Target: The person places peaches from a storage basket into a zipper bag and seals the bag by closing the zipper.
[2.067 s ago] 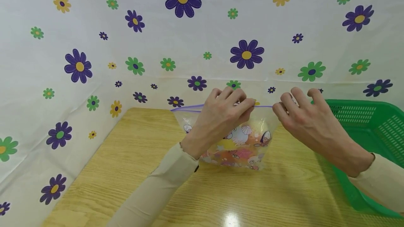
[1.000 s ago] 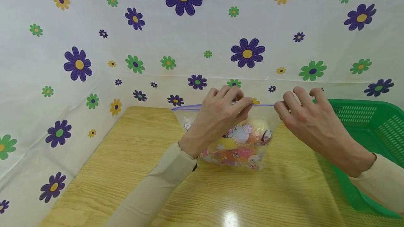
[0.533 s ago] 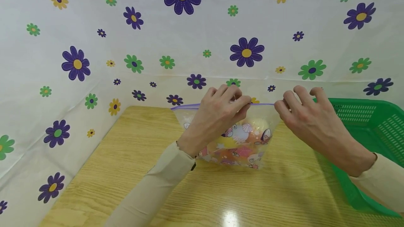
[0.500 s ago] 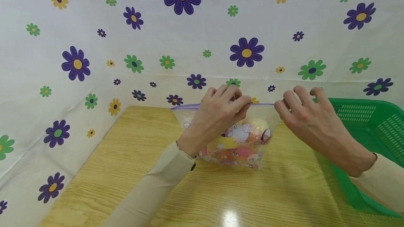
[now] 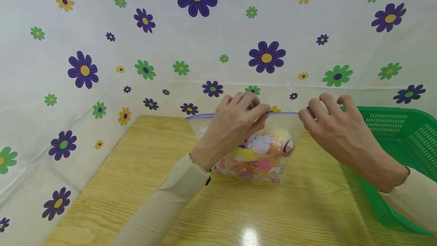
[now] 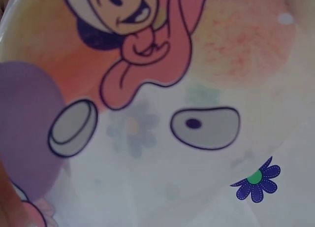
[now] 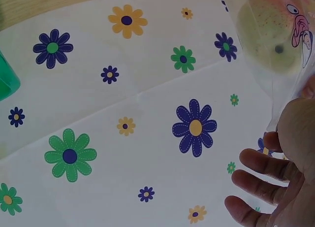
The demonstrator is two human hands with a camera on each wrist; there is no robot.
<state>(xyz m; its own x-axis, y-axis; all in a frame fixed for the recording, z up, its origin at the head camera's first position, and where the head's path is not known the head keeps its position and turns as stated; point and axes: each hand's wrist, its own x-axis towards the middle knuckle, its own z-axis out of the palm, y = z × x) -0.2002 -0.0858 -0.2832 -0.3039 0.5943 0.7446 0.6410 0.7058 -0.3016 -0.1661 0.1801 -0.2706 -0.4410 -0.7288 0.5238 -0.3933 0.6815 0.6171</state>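
Observation:
A clear zip bag [image 5: 264, 155] printed with cartoon figures and shells stands upright on the wooden table, with round yellow and orange fruit inside. Along its top edge runs a purple zip strip [image 5: 285, 113]. My left hand [image 5: 232, 124] pinches this strip near the middle of the bag and covers part of it. At the right end of the strip, my right hand [image 5: 336, 130] pinches the bag's top corner. The right wrist view shows a speckled yellow-red fruit [image 7: 268, 35] through the film. Printed bag film [image 6: 147, 178] fills most of the left wrist view.
A green plastic basket [image 5: 392, 136] stands at the right, partly under the right forearm. White cloth [image 5: 218, 41] with purple, green and yellow flowers rises behind and to the left. The wooden table [image 5: 136, 185] extends in front of the bag.
My left hand has slid a little to the left along the zip strip. My right hand has shifted slightly right, keeping its pinch on the corner. The bag stays in place.

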